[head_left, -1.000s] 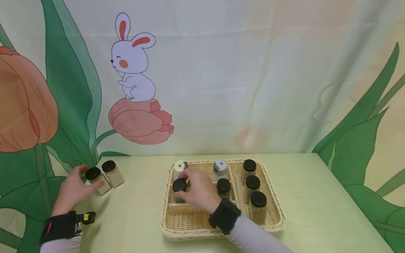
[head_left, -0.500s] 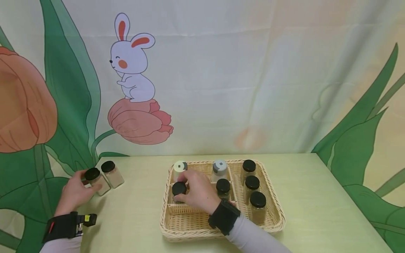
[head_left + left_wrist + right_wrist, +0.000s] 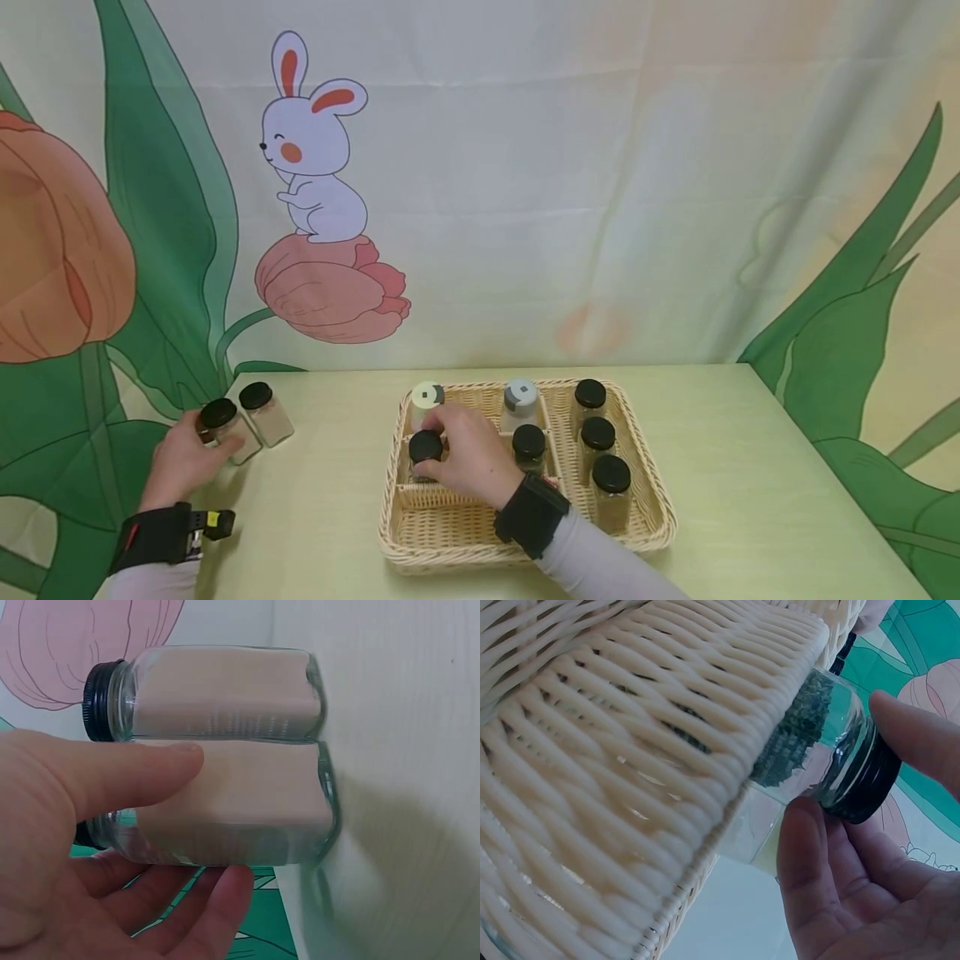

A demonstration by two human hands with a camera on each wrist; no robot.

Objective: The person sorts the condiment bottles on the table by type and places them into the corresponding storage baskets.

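At the left of the table, my left hand (image 3: 180,462) grips a glass spice jar (image 3: 247,799) of beige powder with a black lid, thumb on one side and fingers round the other. A matching jar (image 3: 225,694) stands right beside it. My right hand (image 3: 476,457) reaches into the wicker basket (image 3: 388,525) and pinches the black lid (image 3: 866,776) of a square glass spice jar (image 3: 799,735) holding dried green herbs. That jar sits in the middle-left compartment, its lower part hidden behind the woven divider (image 3: 660,750) in the right wrist view.
Behind the right hand's jar, a pale-yellow-lidded jar (image 3: 427,396) and a grey-lidded jar (image 3: 521,398) stand in the back compartments. Another black-lidded jar (image 3: 529,446) stands to the hand's right. Several black-lidded jars, one nearest the front (image 3: 611,492), line the basket's right section. A printed curtain (image 3: 480,192) hangs behind.
My left hand has moved slightly right and its fingers have closed in round the left jar. The right hand has stayed almost still on its lid.
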